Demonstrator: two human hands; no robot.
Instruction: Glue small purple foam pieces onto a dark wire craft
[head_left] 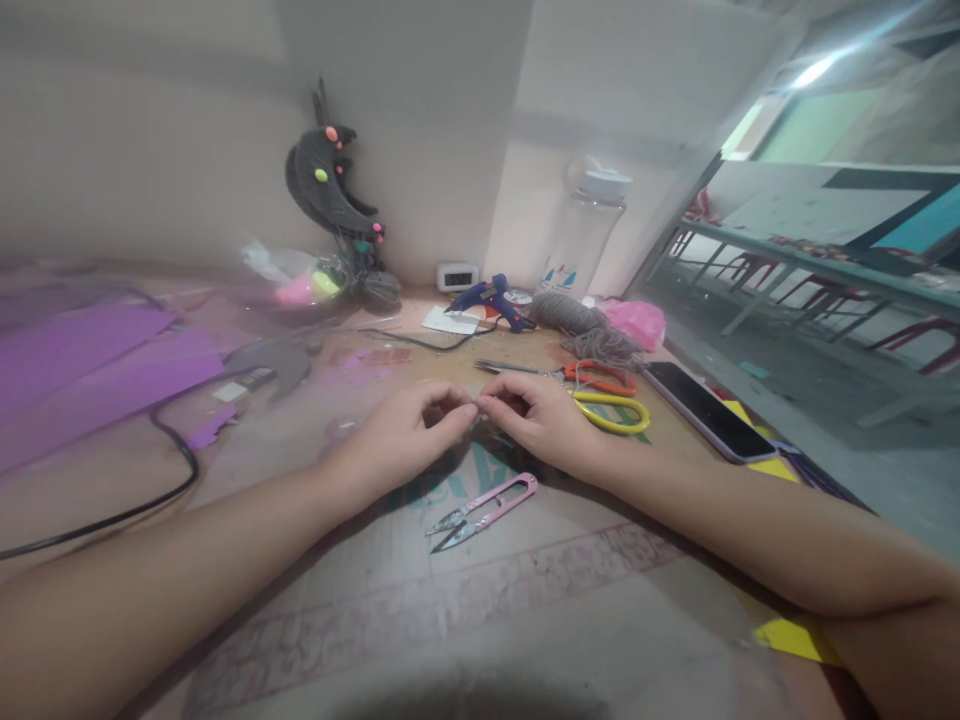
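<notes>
My left hand and my right hand meet fingertip to fingertip above the middle of the table. Thumb and forefinger are pinched on each side, and whatever sits between them is too small to make out. Just below the hands lie pink thread snips, blades pointing left. Beyond my right hand are yellow-handled scissors, partly covered by that hand, and a pair with orange handles.
A blue glue gun, grey yarn, a clear bottle and a small clock stand at the back. A phone lies right. Purple sheets and a black cable lie left; a dark crescent decoration is against the wall.
</notes>
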